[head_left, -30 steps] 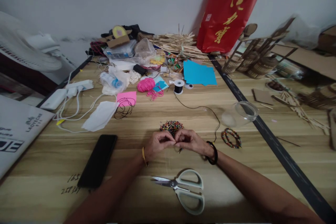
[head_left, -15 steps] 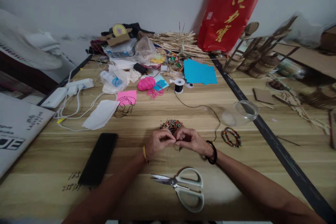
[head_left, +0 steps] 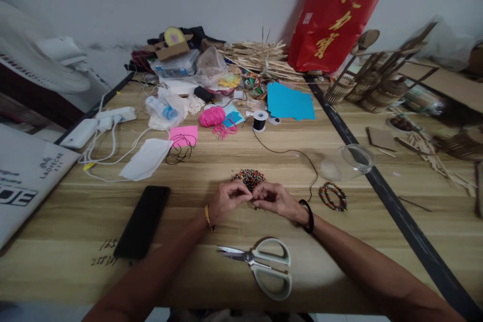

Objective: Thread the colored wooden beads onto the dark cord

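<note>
My left hand (head_left: 231,200) and my right hand (head_left: 276,200) meet at their fingertips over the table, both closed in a pinch. A thin black cord (head_left: 290,151) runs from a white-rimmed spool (head_left: 259,121) round to my right wrist and seems to pass on into that hand's fingers. What my left fingertips grip is too small to make out. Just beyond the hands lies a pile of multicoloured beads (head_left: 248,177), partly hidden by them. Off to the right rests a coiled beaded bracelet (head_left: 333,196). Scissors (head_left: 260,266) with pale handles lie nearer me, blades pointing left.
A black phone (head_left: 142,221) lies left of my forearm. A clear round container (head_left: 347,162) stands at the right. Farther back are pink yarn (head_left: 212,116), blue sheets (head_left: 290,101) and wooden sticks (head_left: 256,58). White cables and a power strip (head_left: 98,126) occupy the left.
The camera view has shifted slightly. The hands keep their fingertip-to-fingertip pinch, with the fingers moving only a little; the dark bit below them shows less now.
</note>
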